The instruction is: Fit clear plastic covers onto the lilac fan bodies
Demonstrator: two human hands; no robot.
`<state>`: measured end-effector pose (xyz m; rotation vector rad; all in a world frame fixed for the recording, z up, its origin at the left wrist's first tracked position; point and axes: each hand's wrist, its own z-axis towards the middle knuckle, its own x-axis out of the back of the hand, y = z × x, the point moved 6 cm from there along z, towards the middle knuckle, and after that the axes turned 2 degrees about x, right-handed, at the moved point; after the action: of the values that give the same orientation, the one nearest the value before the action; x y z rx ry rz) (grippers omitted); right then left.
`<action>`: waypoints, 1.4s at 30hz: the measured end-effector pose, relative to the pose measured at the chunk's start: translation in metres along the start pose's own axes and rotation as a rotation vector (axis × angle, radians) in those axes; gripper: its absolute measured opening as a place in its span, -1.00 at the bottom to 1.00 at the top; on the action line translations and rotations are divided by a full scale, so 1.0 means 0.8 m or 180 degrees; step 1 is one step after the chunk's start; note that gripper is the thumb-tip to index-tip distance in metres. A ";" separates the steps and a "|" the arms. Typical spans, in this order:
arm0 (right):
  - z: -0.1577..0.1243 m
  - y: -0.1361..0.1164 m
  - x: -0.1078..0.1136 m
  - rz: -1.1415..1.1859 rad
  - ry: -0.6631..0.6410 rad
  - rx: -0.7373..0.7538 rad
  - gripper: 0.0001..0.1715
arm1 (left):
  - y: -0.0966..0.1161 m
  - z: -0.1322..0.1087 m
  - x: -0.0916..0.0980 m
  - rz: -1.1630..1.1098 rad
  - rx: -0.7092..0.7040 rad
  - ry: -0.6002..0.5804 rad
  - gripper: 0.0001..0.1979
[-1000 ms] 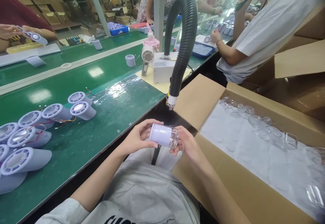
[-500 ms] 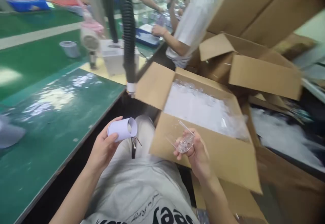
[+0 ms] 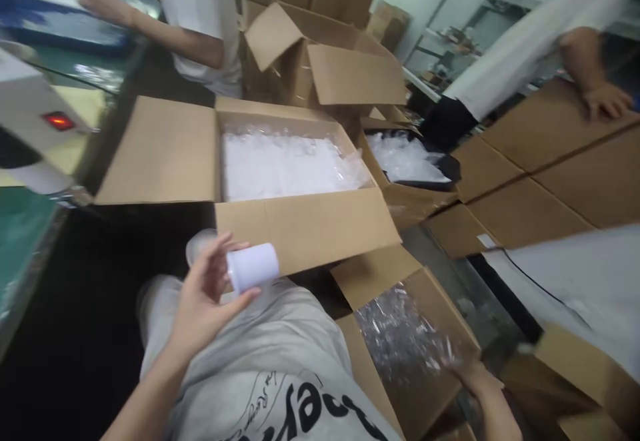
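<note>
My left hand (image 3: 203, 298) grips a short white plastic cylinder (image 3: 256, 268) above my lap, thumb beneath it and fingers behind. Its closed-looking side faces right. Down at the lower right, my right hand (image 3: 473, 373) reaches into an open cardboard box (image 3: 445, 301) that holds many clear plastic pieces (image 3: 400, 331). Motion smears its fingers, so what they hold cannot be made out. Just behind my left hand is a pale, rounded translucent thing (image 3: 196, 246), partly hidden.
A larger open carton (image 3: 305, 228) with white contents and clear wrap stands before my knees. Behind it are a bin of white plastic (image 3: 407, 158) and another carton (image 3: 357, 74). Co-workers stand at the upper left and upper right. A green workbench (image 3: 25, 228) lies left.
My view has turned right. My right hand has moved from in front of me, where it held a clear plastic piece, down to the box at the right. My left hand has tilted the white cylinder.
</note>
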<state>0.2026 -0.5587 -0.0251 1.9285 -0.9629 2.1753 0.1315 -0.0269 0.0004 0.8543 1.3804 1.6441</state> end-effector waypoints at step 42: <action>-0.291 -0.460 -0.122 0.3819 -0.2982 0.4616 -0.48 | 0.060 -0.045 0.029 0.0933 -0.0768 0.0184 -0.32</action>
<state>0.1863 -0.1158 0.0288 4.1631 -0.5315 2.8984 0.0817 -0.0258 0.0412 0.9028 1.1026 2.0259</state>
